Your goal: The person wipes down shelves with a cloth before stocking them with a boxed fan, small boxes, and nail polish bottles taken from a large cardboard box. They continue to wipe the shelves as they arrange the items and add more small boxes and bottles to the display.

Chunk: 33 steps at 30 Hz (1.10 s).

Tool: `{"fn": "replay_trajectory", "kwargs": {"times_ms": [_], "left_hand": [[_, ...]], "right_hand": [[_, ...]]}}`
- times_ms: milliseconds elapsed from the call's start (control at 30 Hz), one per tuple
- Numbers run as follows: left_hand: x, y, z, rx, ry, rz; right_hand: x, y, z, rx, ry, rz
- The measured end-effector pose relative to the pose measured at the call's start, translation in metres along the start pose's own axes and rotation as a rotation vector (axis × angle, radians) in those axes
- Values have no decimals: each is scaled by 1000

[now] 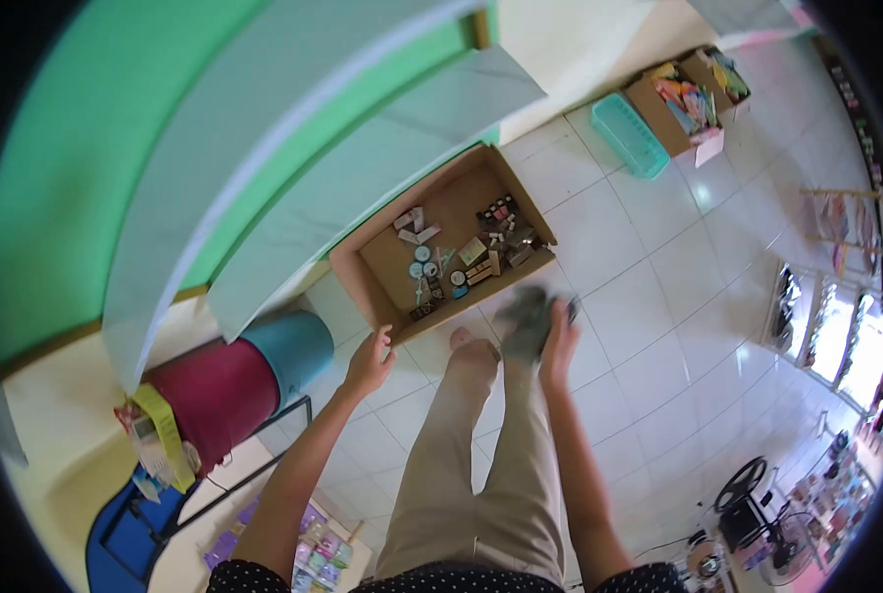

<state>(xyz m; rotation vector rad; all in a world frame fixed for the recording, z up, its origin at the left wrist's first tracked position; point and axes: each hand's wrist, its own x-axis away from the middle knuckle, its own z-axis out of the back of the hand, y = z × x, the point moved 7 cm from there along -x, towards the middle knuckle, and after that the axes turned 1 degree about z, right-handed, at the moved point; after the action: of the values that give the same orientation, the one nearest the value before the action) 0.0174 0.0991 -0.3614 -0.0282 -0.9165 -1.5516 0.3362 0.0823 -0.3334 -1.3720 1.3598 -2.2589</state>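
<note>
A brown cardboard box sits on the tiled floor in front of my feet, its top uncovered. Inside it lie small round jars, little cartons, dark tubes and other small packages. My left hand is beside the box's near left corner, fingers apart and loosely bent, fingertips right at the rim. My right hand is closed on a grey cloth, blurred by motion, which hangs in front of my leg just outside the box's near right side.
Grey shelves on a green wall rise at the left. A turquoise basket and a filled carton stand along the far wall. Red and blue bins are at lower left. A fan and display goods line the right.
</note>
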Motion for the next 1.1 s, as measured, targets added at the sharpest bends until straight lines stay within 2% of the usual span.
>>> {"fn": "replay_trajectory", "kwargs": {"times_ms": [33, 67, 167, 300, 367, 433, 500, 533, 567, 600, 667, 733, 767, 800, 867, 900, 933, 967, 1000, 1033, 1067, 1100], "left_hand": [[-27, -11, -15, -23, -46, 44], [-51, -24, -30, -50, -93, 90], [-120, -50, -69, -129, -113, 130], [-196, -90, -118, -280, -239, 196], [-233, -112, -134, -379, -230, 194], [-275, -158, -153, -191, -105, 236], [-301, -155, -164, -213, -83, 306], [-317, -174, -176, -207, 22, 209], [-329, -190, -186, -200, 131, 111], [-340, -200, -195, -194, 125, 125], [-354, -190, -196, -395, 290, 10], [-358, -200, -204, -429, 292, 112], [-358, -205, -205, -467, 302, 201], [-356, -211, -208, -465, 308, 214], [-352, -213, -207, -470, 284, 177], [-346, -205, -201, -402, 372, 60], [-340, -204, -197, -400, 378, 68], [-335, -207, -196, -139, 364, 40], [-330, -205, -192, 121, 346, 7], [-307, -163, -175, 299, 418, -46], [-288, -131, -162, 417, 346, 16], [-269, -106, -154, 535, 270, 68]], "right_hand": [[1, 48, 5, -47, 39, 104], [16, 82, 8, -48, -80, -160], [38, 158, 14, -73, -78, -440], [38, 165, 10, -121, -34, -503], [32, 174, -4, 10, -264, -458], [29, 169, -18, -21, -426, -406], [23, 161, -26, 81, -592, -357], [19, 164, -27, 89, -597, -376], [16, 157, -31, 45, -609, -224], [14, 149, -33, 0, -619, -71], [18, 144, -33, 58, -677, -92], [15, 142, -40, 112, -740, -110], [6, 135, -47, 160, -741, -4], [2, 129, -53, 204, -742, 105], [2, 128, -58, 203, -761, 146], [4, 130, -58, 226, -755, 113], [7, 131, -55, 250, -746, 76], [12, 135, -53, 252, -749, 75], [17, 146, -49, 189, -747, -25], [20, 151, -47, 124, -738, -119], [24, 153, -42, 202, -736, -200], [28, 156, -36, 214, -643, -117]]}}
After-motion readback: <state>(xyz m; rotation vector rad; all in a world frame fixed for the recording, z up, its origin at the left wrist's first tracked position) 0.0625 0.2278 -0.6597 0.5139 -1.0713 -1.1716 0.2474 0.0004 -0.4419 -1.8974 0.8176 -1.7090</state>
